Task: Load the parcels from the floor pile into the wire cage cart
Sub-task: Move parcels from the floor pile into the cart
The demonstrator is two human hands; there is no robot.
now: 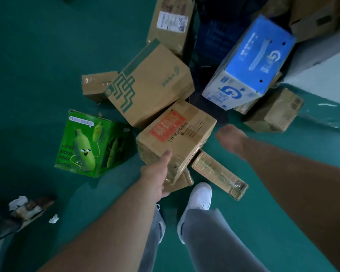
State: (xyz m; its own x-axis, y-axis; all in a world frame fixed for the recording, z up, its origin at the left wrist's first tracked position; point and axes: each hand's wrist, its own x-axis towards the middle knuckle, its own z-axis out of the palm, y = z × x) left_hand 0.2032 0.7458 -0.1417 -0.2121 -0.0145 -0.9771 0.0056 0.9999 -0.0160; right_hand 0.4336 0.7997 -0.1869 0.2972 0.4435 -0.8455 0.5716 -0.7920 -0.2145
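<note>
Two legs in grey trousers (210, 238) stand at the bottom of the frame, with a white shoe (200, 195) on the teal floor (273, 203). In the lower left corner lie scraps of crumpled paper (18, 202) beside some dark, blurred debris.

The left hand (156, 174) reaches up from bottom centre and grasps the near corner of the red-label box (177, 134). Its thumb lies along the top face and its fingers curl round the lower edge. This box sits tilted in the middle of the frame. It is propped on a long taped box (218, 173) that sticks out to the lower right, and on a flat box (182, 182) just above the shoe. The right hand (231, 137) comes in from the right edge and hangs just beside the red-label box's right corner. It is blurred, so I cannot tell whether it is clenched or loose, or whether it touches the box.

Left of centre, a green banana box (90, 144) stands apart on the floor. Above the red-label box leans a green-pattern box (151, 85), touching it, with a small box (96, 85) tucked at its left. Right of centre, a blue box (251, 61) stands tilted, with a brown box (275, 112) just to its lower right. A labelled box (171, 22) lies at top centre, and more cardboard (318, 16) fills the upper right corner.
</note>
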